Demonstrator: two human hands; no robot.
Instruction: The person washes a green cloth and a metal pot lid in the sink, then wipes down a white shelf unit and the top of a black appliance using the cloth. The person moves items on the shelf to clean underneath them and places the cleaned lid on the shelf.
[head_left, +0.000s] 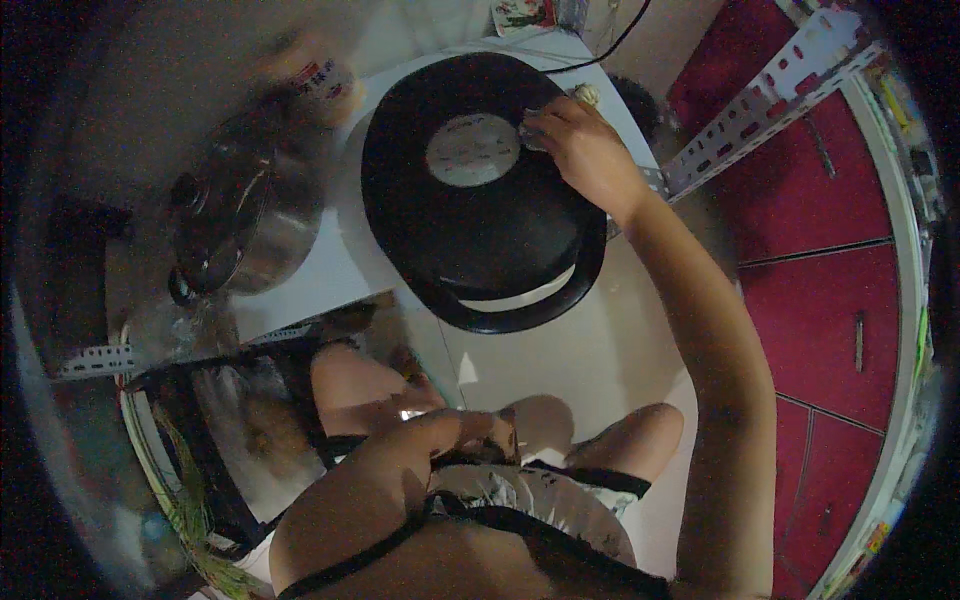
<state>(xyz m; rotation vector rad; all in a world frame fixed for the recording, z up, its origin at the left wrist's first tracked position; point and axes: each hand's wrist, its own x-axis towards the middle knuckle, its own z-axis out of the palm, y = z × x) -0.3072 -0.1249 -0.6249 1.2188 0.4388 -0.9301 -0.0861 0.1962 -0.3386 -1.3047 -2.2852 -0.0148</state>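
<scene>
A black electric griddle with a loop handle and a round silver label rests on a white shelf. My right hand reaches over its lid, at the right side of the label. A small crumpled whitish cloth or tissue is pinched under its fingertips and touches the black surface. Low in front of my body, my left hand is bent inward and partly in shadow. Whether its fingers hold anything is not clear.
A steel pot with a lid stands on the left, with a plastic container behind it. A perforated metal upright rises at the right, near red cabinets. A black cable runs at the back.
</scene>
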